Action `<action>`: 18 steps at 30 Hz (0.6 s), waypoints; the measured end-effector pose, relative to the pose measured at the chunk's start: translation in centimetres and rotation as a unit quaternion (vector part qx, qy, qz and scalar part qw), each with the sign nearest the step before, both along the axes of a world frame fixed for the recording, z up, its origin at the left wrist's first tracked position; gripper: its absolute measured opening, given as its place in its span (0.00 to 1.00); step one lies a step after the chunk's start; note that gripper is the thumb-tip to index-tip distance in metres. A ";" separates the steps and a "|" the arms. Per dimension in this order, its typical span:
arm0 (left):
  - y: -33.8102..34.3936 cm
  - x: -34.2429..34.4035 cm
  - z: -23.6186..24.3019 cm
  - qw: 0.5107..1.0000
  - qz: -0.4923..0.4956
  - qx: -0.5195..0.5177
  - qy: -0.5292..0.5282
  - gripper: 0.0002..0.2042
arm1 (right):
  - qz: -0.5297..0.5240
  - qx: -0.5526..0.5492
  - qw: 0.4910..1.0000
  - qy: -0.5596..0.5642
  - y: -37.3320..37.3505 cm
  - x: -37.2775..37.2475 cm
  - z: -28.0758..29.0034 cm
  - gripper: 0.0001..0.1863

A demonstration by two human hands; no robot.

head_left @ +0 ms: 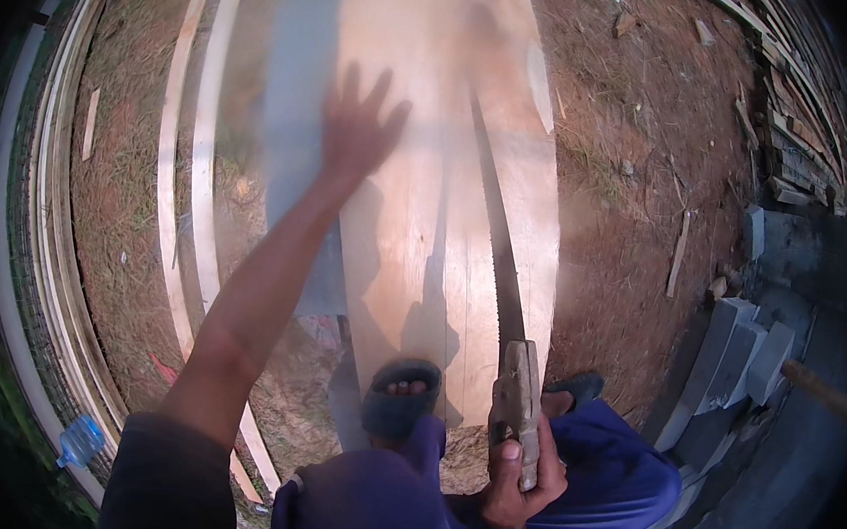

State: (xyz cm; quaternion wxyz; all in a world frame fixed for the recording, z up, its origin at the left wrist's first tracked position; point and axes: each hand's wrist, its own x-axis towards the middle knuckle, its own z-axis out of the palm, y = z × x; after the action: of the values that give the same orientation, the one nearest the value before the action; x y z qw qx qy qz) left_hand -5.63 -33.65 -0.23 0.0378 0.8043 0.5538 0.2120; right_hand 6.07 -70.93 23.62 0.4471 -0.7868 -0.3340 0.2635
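Note:
A long, pale wooden board (pixel 399 263) stretches away from me, with straight lines running along it. My left hand (pixel 358 128) lies on the board with its fingers spread. In my right hand (pixel 524 476) is a handsaw (pixel 501 241), gripped by its worn wooden handle. The saw's toothed blade points away over the right part of the board, and its far tip is near a blurred patch. Whether the teeth touch the wood I cannot tell. My sandalled foot (pixel 401 399) rests on the board's near end.
Left of the board lie two long wooden strips (pixel 205 138) and a stack of long planks (pixel 56 196). A blue plastic bottle (pixel 81 441) is at lower left. On the right are grey blocks (pixel 735 354) and a timber pile (pixel 798 115). Dry grass and soil (pixel 627 211) surround the board.

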 end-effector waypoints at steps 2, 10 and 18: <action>-0.1 0.1 0.0 1.000 0.004 0.001 0.011 0.28 | 0.010 -0.019 1.000 0.021 -0.5 0.0 0.1 0.26; 0.0 -0.4 0.0 0.997 0.035 -0.041 -0.062 0.36 | -0.012 -0.066 0.998 0.004 -3.6 -0.5 2.3 0.27; 0.0 0.0 -0.4 0.998 0.033 -0.048 -0.024 0.38 | 0.012 -0.008 1.000 0.026 7.1 1.5 -1.3 0.23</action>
State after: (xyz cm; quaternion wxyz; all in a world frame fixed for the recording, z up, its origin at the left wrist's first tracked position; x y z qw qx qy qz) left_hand -5.65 -33.67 -0.63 0.0824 0.7775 0.5888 0.2051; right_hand 7.60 -63.79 22.34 0.4463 -0.7790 -0.3295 0.2922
